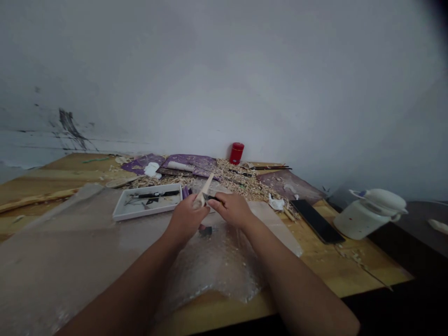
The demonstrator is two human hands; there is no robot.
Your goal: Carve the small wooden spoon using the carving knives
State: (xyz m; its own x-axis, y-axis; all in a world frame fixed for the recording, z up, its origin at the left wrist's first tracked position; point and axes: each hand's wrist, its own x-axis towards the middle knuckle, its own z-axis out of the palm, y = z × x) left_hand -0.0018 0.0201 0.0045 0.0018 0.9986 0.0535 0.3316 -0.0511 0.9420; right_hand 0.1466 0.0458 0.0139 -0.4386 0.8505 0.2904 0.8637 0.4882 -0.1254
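Gripping one wooden spoon by its bowl end, the person's left hand is closed, the handle pointing up and away over the middle of the tabletop. Their right hand, curled shut, has hold of one dark-handled knife, its blade against the spoon. One more black-handled tool lies just below the left hand on the bubble wrap. One white tray stands left of the hands, holding a long black tool and several small dark pieces, too small to count. One white jar with a lid sits near the right edge, its contents hidden; beside it lies one black phone-like slab. One red canister stands near the wall, behind a spread of wood shavings. Two white crumpled tissues flank the shavings, one on each side. The bubble wrap reaches close to the front edge, giving open room left of the forearms; bare wood runs between the slab and the front right edge.
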